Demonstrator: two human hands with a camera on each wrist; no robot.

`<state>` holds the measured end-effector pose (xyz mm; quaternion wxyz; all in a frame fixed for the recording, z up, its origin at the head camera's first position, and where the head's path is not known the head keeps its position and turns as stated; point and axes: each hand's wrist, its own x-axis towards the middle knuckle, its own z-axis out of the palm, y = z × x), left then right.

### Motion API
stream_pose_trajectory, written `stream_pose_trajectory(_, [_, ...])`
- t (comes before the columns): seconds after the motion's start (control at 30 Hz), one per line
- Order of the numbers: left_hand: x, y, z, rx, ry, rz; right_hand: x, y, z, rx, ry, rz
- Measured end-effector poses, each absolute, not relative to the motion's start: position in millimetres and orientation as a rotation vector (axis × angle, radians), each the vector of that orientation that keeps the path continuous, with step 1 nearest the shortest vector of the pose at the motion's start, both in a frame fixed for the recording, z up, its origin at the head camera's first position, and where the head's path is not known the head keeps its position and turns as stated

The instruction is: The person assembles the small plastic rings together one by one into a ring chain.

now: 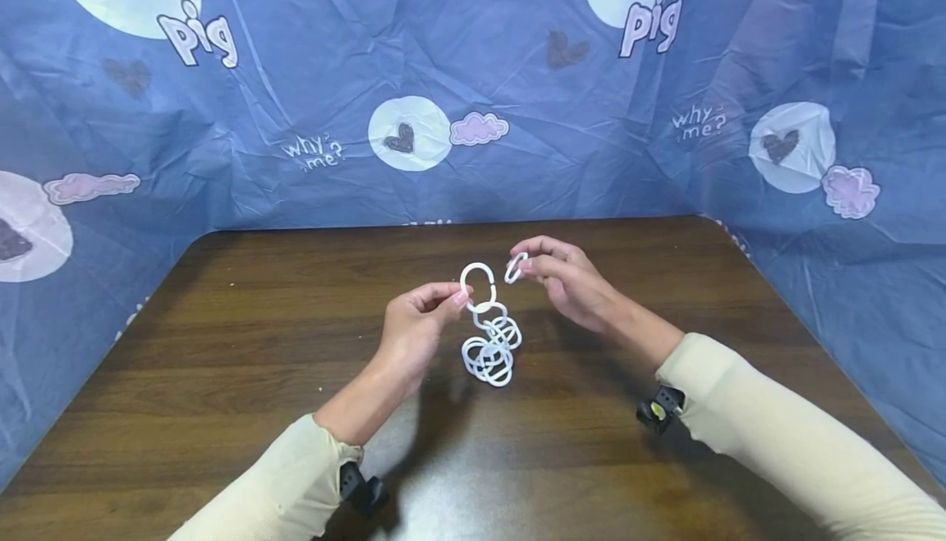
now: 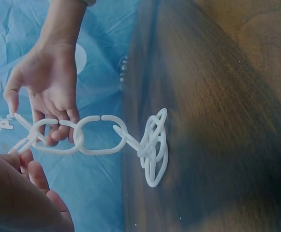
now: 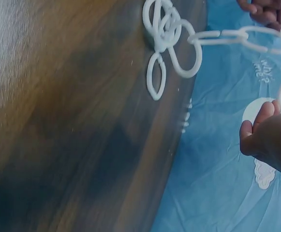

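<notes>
My left hand (image 1: 415,326) pinches the top link (image 1: 478,265) of a white plastic chain between thumb and fingertips. That oval link stands upright, with a small gap in its side. Below it the chain drops to a heap of joined links (image 1: 497,350) on the table. To the right, my right hand (image 1: 575,285) pinches a single white link (image 1: 509,277) by thumb and fingers, apart from the chain in the head view. In the left wrist view, the hanging links (image 2: 101,153) stretch between the left fingertips and the heap.
A dark brown wooden table (image 1: 222,344) lies under both hands. Behind it and along its sides hangs a blue printed cloth (image 1: 517,188). Small black cameras (image 1: 362,492) are worn at both wrists, beside pale sleeves (image 1: 783,434).
</notes>
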<state>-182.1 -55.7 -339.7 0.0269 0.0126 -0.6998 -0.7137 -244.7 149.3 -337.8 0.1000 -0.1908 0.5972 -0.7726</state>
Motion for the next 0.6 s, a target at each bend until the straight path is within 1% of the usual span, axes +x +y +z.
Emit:
stream_pose_trajectory(0.27, [-182.2, -54.9, -340.0, 0.041, -2.156, -2.206, -236.4, 139.4, -335.8, -0.573, 1.652, -2.310])
stream_pose_trajectory(0.6, [-182.6, -56.7, -341.8, 0.057, -2.176, -2.212, -228.9, 129.7, -338.0, -0.521, 1.712, -2.347])
